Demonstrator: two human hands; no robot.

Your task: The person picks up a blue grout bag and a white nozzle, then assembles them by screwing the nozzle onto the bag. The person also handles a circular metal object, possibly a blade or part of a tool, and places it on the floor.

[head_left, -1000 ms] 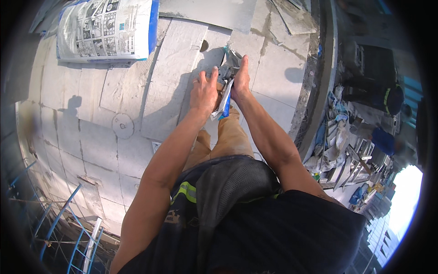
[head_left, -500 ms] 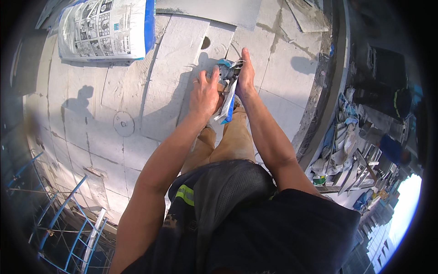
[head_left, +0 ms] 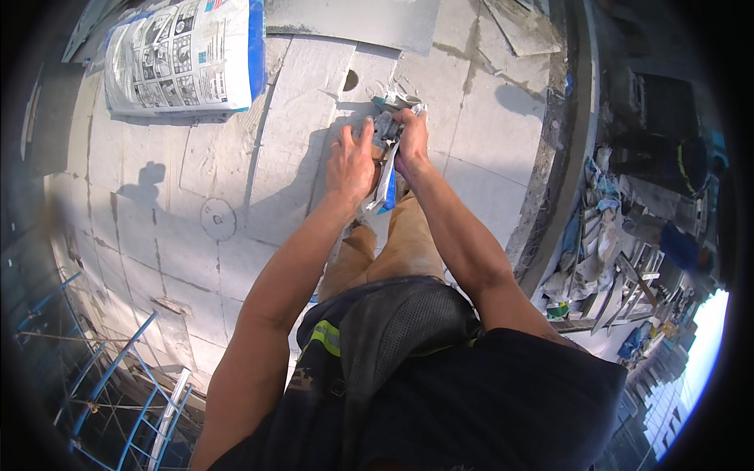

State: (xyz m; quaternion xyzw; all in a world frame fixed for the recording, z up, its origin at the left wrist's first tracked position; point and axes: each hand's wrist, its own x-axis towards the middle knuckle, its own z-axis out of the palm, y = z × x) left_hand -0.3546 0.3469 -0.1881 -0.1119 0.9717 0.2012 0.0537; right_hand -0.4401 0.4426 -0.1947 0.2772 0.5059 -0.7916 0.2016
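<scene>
Both my hands meet in front of my legs around a small grey object [head_left: 385, 129] whose kind I cannot make out. A brownish part [head_left: 378, 152] shows just below it. My left hand [head_left: 350, 166] curls round the object's left side, its fingertips on the grey surface. My right hand [head_left: 412, 143] is closed on a crumpled piece of white and blue bag material [head_left: 386, 184]. This piece hangs down between my hands, and its upper end bunches above the grey object. My fingers hide part of both things.
A full white and blue printed sack [head_left: 184, 63] lies on the pale panel floor [head_left: 228, 173] at the far left. A grey board [head_left: 361, 20] lies at the far edge. Blue metal frames [head_left: 118, 377] stand at the lower left. Debris [head_left: 593, 251] lies beyond the ledge at right.
My right hand has gone from fingers stretched out beside the bag piece to curled round it, thumb over the grey object. My left hand keeps nearly the same place.
</scene>
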